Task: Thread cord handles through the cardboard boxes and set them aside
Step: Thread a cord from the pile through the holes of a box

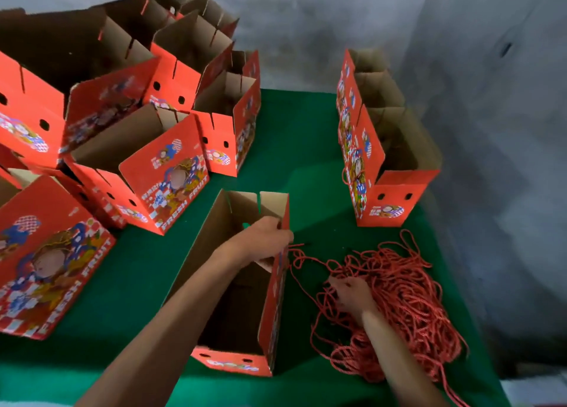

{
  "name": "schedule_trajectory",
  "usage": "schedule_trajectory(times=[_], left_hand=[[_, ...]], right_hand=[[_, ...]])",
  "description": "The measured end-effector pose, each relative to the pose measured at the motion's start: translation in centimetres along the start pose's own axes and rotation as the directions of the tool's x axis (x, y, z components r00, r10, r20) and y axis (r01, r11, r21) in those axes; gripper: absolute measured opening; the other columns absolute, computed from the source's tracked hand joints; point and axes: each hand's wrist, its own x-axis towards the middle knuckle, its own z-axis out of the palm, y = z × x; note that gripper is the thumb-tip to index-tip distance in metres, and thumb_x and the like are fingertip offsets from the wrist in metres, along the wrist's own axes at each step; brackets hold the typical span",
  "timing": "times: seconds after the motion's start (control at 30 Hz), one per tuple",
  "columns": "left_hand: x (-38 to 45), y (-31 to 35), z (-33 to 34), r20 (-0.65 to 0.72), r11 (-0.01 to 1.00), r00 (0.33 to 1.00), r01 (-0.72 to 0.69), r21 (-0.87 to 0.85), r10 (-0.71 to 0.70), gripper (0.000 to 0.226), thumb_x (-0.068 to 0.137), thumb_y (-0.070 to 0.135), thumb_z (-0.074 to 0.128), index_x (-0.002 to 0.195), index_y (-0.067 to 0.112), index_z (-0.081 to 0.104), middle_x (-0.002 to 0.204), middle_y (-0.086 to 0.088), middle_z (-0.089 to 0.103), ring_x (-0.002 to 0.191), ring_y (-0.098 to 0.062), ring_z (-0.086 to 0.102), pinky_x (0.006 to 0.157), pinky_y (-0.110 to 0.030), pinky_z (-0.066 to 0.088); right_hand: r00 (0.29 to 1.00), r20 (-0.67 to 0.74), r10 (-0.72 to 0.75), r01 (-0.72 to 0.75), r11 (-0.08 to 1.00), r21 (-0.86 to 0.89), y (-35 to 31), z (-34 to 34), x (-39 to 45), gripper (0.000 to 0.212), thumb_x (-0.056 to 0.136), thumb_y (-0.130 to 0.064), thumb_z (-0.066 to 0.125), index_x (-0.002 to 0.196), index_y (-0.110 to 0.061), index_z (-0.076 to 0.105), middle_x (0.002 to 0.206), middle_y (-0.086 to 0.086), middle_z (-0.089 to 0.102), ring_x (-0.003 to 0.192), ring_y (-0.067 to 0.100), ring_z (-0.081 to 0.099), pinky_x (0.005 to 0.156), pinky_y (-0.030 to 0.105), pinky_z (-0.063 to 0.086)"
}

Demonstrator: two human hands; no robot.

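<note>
Green felt surface under everything. Left fingers pinch the open red cardboard box wall; right fingers dig into the tangled red cord pile just beside. Risk: several snarled cords lift together, dragging the pile.

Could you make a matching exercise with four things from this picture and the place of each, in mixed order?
Things:
1. left hand
2. right hand
3. row of boxes
4. stack of boxes

Places:
A. on the pile of red cords
B. far right side of the green table
C. inside the open box at its right wall
D. left side of the table

Pairs: 1-C, 2-A, 3-B, 4-D
</note>
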Motion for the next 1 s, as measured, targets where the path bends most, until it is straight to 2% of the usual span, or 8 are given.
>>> schedule_trajectory(times=[0.1,0.2,0.33,0.43,0.57,0.7,0.87,1.0], left_hand=[[0.5,-0.5,0.0,0.048,0.988,0.996,0.078,-0.135,-0.072,0.021,0.098,0.027,0.052,0.116,0.016,0.055,0.11,-0.012,0.069,0.096,-0.026,0.072,0.063,-0.033,0.063],[0.8,-1.4,0.0,0.055,0.976,0.992,0.123,-0.18,-0.115,0.032,0.092,0.026,0.052,0.12,0.01,0.055,0.105,-0.013,0.071,0.095,-0.028,0.07,0.072,-0.036,0.06],[0.4,-2.3,-1.0,0.078,0.943,0.978,0.205,-0.263,-0.191,0.046,0.075,0.028,0.057,0.113,0.003,0.061,0.088,-0.012,0.077,0.076,-0.026,0.073,0.064,-0.03,0.056],[0.0,-3.0,-2.2,0.09,0.915,0.972,0.233,-0.328,-0.215,0.055,0.071,0.027,0.057,0.117,-0.002,0.063,0.101,-0.021,0.076,0.084,-0.033,0.072,0.083,-0.039,0.059],[-0.8,-3.7,-3.5,0.102,0.896,0.968,0.25,-0.367,-0.228,0.049,0.08,0.025,0.055,0.118,-0.005,0.065,0.112,-0.027,0.073,0.095,-0.039,0.068,0.099,-0.047,0.053],[-1.4,-4.5,-4.7,0.111,0.873,0.97,0.244,-0.423,-0.218,0.036,0.09,0.02,0.046,0.11,-0.001,0.068,0.105,-0.023,0.075,0.083,-0.032,0.072,0.08,-0.036,0.059],[-2.1,-5.2,-5.8,0.135,0.85,0.97,0.243,-0.467,-0.203,0.046,0.083,0.028,0.054,0.118,0.001,0.066,0.112,-0.024,0.074,0.088,-0.033,0.074,0.081,-0.04,0.061],[-2.7,-5.3,-6.1,0.149,0.85,0.972,0.234,-0.472,-0.184,0.059,0.069,0.033,0.06,0.119,0.003,0.066,0.115,-0.024,0.073,0.092,-0.033,0.073,0.083,-0.041,0.061]], right_hand=[[0.997,0.043,0.062,-0.064,0.997,0.037,0.9,-0.3,-0.7,0.033,0.098,-0.009,0.063,0.067,-0.002,0.07,0.065,0.014,0.064,0.052,0.018,0.051,0.049,0.025,0.04],[0.99,0.062,0.126,-0.131,0.988,0.085,1.1,-0.1,-0.9,0.023,0.096,-0.004,0.059,0.081,0.003,0.075,0.067,0.011,0.065,0.051,0.014,0.053,0.048,0.024,0.04],[0.953,0.168,0.253,-0.294,0.907,0.3,0.5,1.0,-1.3,0.023,0.095,0.004,0.049,0.092,0.006,0.071,0.069,0.009,0.057,0.053,0.015,0.044,0.047,0.025,0.03],[0.933,0.283,0.22,-0.323,0.859,0.398,-0.5,1.6,-1.9,0.014,0.096,-0.005,0.064,0.082,-0.003,0.061,0.067,0.004,0.051,0.052,0.011,0.041,0.045,0.023,0.028],[0.909,0.416,0.031,-0.248,0.842,0.479,-3.6,2.5,-3.0,0.01,0.092,-0.007,0.072,0.095,0.0,0.066,0.074,0.002,0.057,0.061,0.011,0.05,0.053,0.024,0.039],[0.898,0.419,-0.135,-0.185,0.748,0.637,-7.2,3.7,-4.0,0.02,0.1,-0.001,0.059,0.114,0.007,0.07,0.083,0.007,0.066,0.069,0.014,0.059,0.056,0.025,0.046],[0.891,0.379,-0.25,0.014,0.85,0.526,-9.2,4.8,-4.9,0.015,0.094,-0.004,0.07,0.106,0.002,0.076,0.088,0.009,0.069,0.075,0.015,0.06,0.06,0.026,0.043],[0.919,0.292,-0.263,0.131,0.906,0.402,-10.0,6.0,-4.7,0.015,0.098,-0.002,0.061,0.101,-0.004,0.075,0.085,0.001,0.075,0.074,0.011,0.067,0.062,0.023,0.048]])
